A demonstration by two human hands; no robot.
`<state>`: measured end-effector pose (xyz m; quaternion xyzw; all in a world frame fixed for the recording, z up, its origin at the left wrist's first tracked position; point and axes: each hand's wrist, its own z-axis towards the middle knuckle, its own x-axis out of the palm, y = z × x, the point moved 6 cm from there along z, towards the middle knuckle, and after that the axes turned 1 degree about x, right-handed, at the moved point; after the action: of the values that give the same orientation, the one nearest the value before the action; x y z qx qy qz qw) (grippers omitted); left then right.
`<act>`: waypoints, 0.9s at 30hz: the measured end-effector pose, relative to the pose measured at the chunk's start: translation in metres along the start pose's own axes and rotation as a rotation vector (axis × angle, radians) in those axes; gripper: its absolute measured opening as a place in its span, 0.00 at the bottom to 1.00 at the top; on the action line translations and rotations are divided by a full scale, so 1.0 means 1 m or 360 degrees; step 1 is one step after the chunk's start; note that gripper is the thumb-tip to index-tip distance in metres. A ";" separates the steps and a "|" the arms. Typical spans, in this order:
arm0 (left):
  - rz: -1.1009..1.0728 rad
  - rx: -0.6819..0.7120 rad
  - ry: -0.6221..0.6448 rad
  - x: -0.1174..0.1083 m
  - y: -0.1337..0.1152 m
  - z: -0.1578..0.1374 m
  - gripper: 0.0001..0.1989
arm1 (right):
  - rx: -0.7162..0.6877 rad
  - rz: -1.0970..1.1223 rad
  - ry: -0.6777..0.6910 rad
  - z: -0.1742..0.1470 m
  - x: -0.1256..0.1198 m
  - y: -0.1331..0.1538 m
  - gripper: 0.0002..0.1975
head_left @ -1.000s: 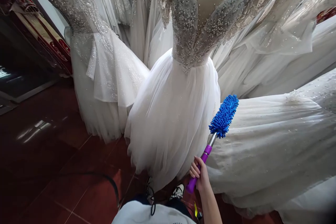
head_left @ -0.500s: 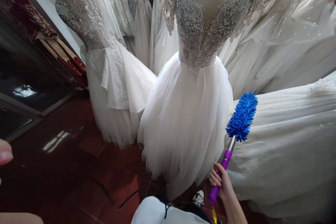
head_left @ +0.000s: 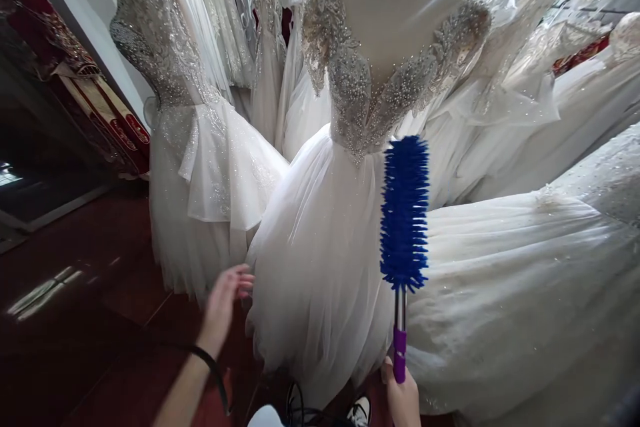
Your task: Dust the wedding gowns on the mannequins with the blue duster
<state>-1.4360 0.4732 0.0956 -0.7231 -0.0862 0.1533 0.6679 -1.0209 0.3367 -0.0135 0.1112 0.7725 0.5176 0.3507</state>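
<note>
Full white tulle gown with a silver-grey beaded bodice (head_left: 320, 260), displayed on a pale mannequin (head_left: 400, 7), at centre; its skirt widens toward a glossy dark red tiled floor (head_left: 120, 360). To the right, a broad ivory gown with a pleated skirt (head_left: 505, 300) extends to the picture's edge. To the left stands a sequined silver-white gown with a layered peplum (head_left: 215, 167), its skirt beside that of the central gown. Behind, pale gowns on hangers (head_left: 270, 53) fill the background; at far left is a dark red garment with gold trim (head_left: 75, 80).

In the foreground, a bright blue cylindrical duster with a shaggy head, metal neck and purple handle (head_left: 405, 213) is held upright, head uppermost, before the right side of the central skirt; whether its fibres touch the fabric cannot be told. The right hand (head_left: 403, 397), at the lower edge, is closed around the purple handle. The left hand (head_left: 229, 290), slightly blurred, is empty and open, its fingers extended toward the left edge of the central skirt; contact is uncertain. A curved black cord (head_left: 216, 370) crosses the left forearm. A black-and-white shoe (head_left: 359, 411) shows below the hem.
</note>
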 end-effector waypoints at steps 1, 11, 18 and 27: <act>-0.0040 -0.0115 0.0206 0.029 0.018 -0.007 0.33 | -0.0067 -0.0108 0.0029 0.002 -0.002 0.004 0.23; -0.0529 -0.1053 0.0977 0.278 0.125 -0.088 0.29 | -0.0171 -0.0811 0.0662 0.020 0.078 0.027 0.13; -0.0553 -0.1327 0.0441 0.271 0.181 -0.105 0.29 | -0.0123 -0.0735 0.0783 0.030 0.080 -0.046 0.08; -0.0600 -0.0359 0.0375 0.261 0.038 -0.015 0.29 | -0.0448 -0.0342 0.0794 0.045 0.086 0.071 0.18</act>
<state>-1.1887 0.5413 0.0307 -0.7771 -0.1578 -0.0699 0.6053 -1.0677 0.4471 0.0023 -0.1515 0.7628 0.5908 0.2148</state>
